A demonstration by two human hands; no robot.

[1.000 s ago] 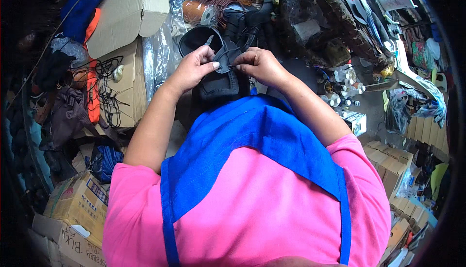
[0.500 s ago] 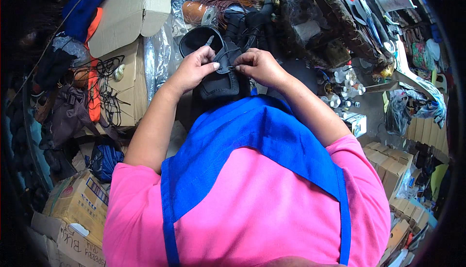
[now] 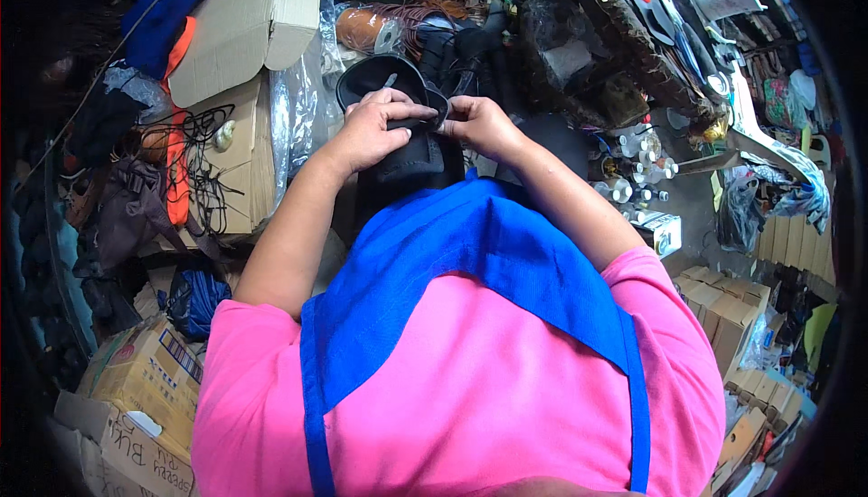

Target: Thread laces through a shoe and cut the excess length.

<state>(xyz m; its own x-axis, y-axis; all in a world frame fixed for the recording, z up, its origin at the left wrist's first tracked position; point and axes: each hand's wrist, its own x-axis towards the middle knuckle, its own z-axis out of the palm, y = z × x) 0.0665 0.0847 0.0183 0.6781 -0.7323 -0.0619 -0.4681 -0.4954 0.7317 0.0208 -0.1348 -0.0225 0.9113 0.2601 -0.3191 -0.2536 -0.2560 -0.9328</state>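
A black shoe (image 3: pixel 411 164), with a stitched toe pointing toward my body, lies in front of my blue apron. My left hand (image 3: pixel 372 135) bends over the shoe's upper, fingers pressed against a black flap (image 3: pixel 436 104). From the other side my right hand (image 3: pixel 484 126) pinches the edge of that flap, thumb and fingers together. Just beyond my left hand is a black bowl (image 3: pixel 348 85). A small pale pointed piece (image 3: pixel 391 81) shows against it; whether my left hand holds it I cannot tell.
At the left stands an open cardboard box (image 3: pixel 244 153) with tangled black cords on it. Several small bottles (image 3: pixel 642 167) stand at the right. An orange thread spool (image 3: pixel 360 28) lies beyond the bowl. A dark, ragged-edged tray (image 3: pixel 624 36) is at the upper right.
My left hand has turned over the shoe, its fingers now reaching across toward my right hand. The flap is lifted and folded up between them.
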